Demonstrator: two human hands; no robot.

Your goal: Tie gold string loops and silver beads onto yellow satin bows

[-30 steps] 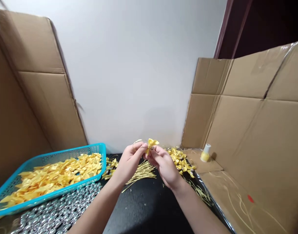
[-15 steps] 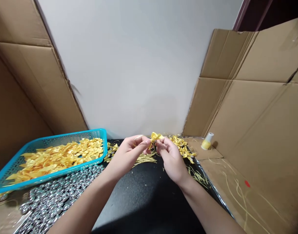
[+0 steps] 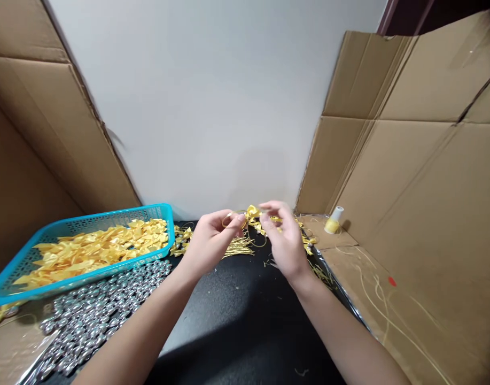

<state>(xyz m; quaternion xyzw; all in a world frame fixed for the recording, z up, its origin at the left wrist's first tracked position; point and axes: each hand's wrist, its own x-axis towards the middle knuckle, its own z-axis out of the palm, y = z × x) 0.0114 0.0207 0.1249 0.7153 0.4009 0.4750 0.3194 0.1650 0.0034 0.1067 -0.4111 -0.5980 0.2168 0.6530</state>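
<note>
Between my hands is a small yellow ribbon bow point(image 3: 251, 212) with a thin gold cord trailing from it. My left hand point(image 3: 210, 238) pinches the bow's near side and its cord between thumb and forefinger. At the bow's right, my right hand point(image 3: 285, 238) has its thumb and fingers apart; the fingertips are slightly blurred. A loop of cord hangs below the bow. Under the hands lies a bundle of gold cords point(image 3: 240, 246) on the black work surface point(image 3: 228, 310).
To the left stands a blue basket point(image 3: 170, 227) full of yellow bows, with many silver bells point(image 3: 104, 305) before it. Finished-looking yellow bows point(image 3: 309, 243) lie behind my right hand. A thread spool point(image 3: 334, 220) stands on the right. Cardboard panels point(image 3: 421, 160) flank both sides.
My right hand has let go of the bow and its fingers have spread. My left hand still pinches the bow. The whole view has shifted slightly.
</note>
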